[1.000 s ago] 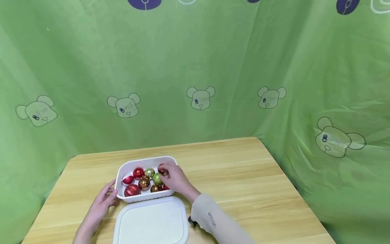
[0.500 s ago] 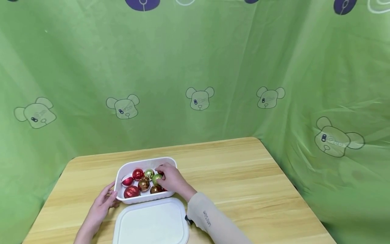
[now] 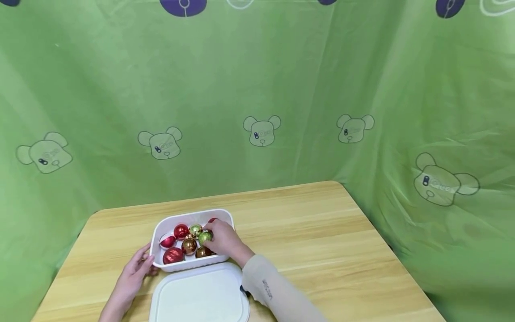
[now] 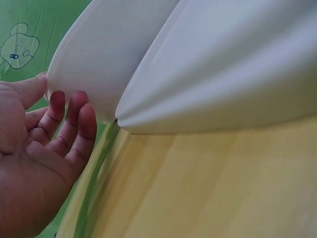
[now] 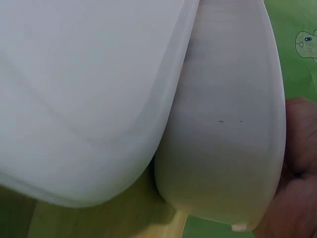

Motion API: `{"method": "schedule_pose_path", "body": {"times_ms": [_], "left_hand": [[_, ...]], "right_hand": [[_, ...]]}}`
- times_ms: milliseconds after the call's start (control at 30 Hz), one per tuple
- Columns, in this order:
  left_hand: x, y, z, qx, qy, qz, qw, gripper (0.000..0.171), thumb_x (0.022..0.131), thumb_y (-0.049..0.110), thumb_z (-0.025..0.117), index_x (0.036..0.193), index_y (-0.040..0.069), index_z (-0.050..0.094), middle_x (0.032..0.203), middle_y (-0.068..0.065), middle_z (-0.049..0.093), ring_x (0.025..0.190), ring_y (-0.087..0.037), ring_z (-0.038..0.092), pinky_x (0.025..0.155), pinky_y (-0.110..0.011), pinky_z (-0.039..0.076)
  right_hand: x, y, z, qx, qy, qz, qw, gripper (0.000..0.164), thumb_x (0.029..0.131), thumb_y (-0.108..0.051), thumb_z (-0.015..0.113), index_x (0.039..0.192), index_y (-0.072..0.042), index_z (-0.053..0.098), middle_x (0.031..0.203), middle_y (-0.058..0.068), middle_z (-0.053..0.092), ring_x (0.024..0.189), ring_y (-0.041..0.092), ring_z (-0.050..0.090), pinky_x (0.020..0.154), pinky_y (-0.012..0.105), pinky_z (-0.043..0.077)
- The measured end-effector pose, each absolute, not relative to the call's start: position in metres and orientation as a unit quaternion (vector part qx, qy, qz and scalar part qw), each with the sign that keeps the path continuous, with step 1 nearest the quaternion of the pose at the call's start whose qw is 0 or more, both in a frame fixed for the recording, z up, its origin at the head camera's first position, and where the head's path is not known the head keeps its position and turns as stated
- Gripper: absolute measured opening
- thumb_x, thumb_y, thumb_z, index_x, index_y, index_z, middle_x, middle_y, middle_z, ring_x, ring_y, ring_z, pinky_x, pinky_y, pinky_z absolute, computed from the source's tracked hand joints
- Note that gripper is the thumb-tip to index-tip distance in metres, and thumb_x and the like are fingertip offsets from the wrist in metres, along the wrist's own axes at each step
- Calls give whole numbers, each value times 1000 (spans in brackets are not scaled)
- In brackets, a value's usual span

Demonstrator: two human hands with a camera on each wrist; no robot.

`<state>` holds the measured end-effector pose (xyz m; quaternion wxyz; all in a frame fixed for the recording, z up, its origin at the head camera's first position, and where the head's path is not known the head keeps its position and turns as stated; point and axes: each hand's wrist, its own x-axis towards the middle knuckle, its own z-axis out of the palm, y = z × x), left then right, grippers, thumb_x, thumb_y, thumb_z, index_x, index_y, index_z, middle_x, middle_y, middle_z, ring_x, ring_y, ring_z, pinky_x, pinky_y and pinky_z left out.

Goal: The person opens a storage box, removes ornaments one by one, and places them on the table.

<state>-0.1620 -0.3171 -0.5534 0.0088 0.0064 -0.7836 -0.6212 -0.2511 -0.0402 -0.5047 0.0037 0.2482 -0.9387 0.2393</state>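
Note:
A white plastic box holds several shiny Christmas balls, among them a red one, a brown-gold one and a red-and-white one. My left hand touches the box's left end, its fingers relaxed along the wall and rim; the left wrist view shows this hand close up. Inside the right half of the box, my right hand has thumb and fingers curled around a green glittery ball. The box wall hides the right fingertips in the right wrist view.
The box's white lid lies on the wooden table directly in front of the box. Green curtains printed with bear heads stand behind and at both sides. My right sleeve passes beside the lid's right edge.
My right hand has shifted left within the box, from beside the red ball at the back right onto the green glittery ball. The left hand keeps its place at the box's end.

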Motion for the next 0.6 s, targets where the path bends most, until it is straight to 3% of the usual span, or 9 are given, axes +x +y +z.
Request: {"method": "schedule_pose_path", "body": {"times_ms": [300, 600], "left_hand": [[-163, -317, -554, 8, -774, -633, 9, 56, 110, 17, 52, 158, -4, 32, 106, -8, 60, 86, -8, 66, 81, -20, 60], [-163, -318, -556, -9, -765, -644, 17, 55, 109, 15, 53, 156, -7, 34, 101, -6, 60, 84, -8, 65, 80, -21, 60]], "right_hand": [[-250, -48, -506, 227, -951, 207, -3, 43, 89, -33, 82, 126, -13, 73, 117, 2, 73, 107, 20, 68, 100, 33, 57], [-250, -50, -508, 227, -955, 192, -3, 43, 90, -37, 81, 125, -14, 73, 113, 0, 75, 99, 18, 70, 92, 31, 59]]}}
